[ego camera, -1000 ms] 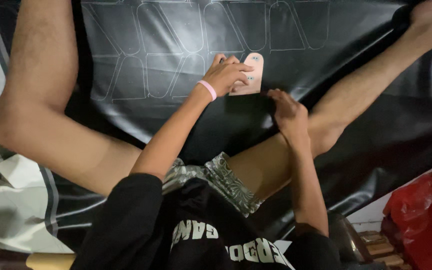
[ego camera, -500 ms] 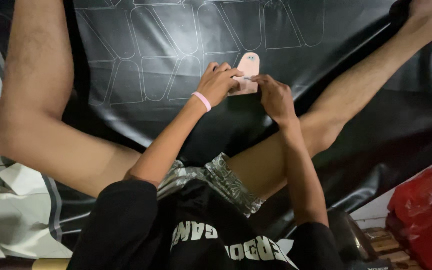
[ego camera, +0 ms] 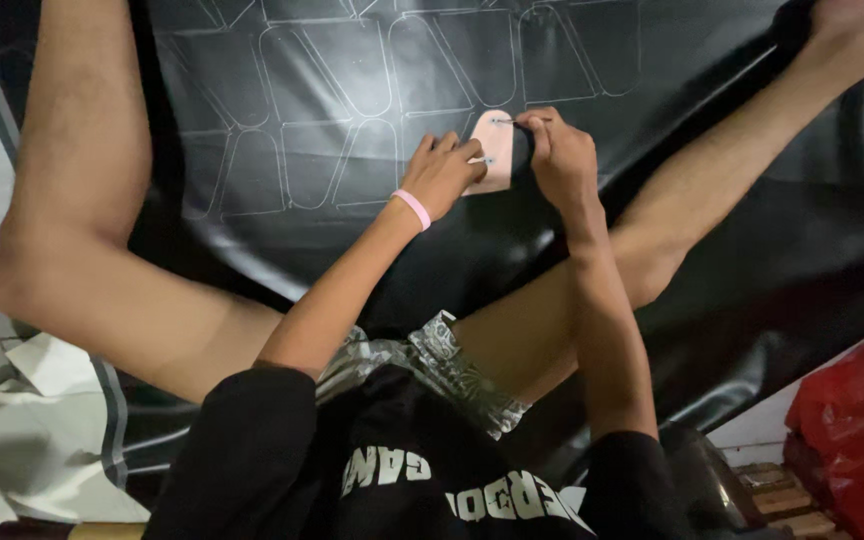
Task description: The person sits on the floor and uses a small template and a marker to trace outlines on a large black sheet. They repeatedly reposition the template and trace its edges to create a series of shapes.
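Observation:
A large black sheet lies on the floor, covered with rows of traced outlines. My left hand, with a pink band at the wrist, presses a small pale cardboard template flat on the sheet. My right hand grips a thin pen whose tip touches the template's upper edge. My bare legs spread out on both sides of the hands over the sheet.
A red plastic bag sits at the lower right beside wooden slats. White cloth or paper lies on the tiled floor at the lower left. A dark rounded object is near my right elbow.
My right hand left my leg and came up to the template with the pen. The template and left hand shifted slightly along the sheet.

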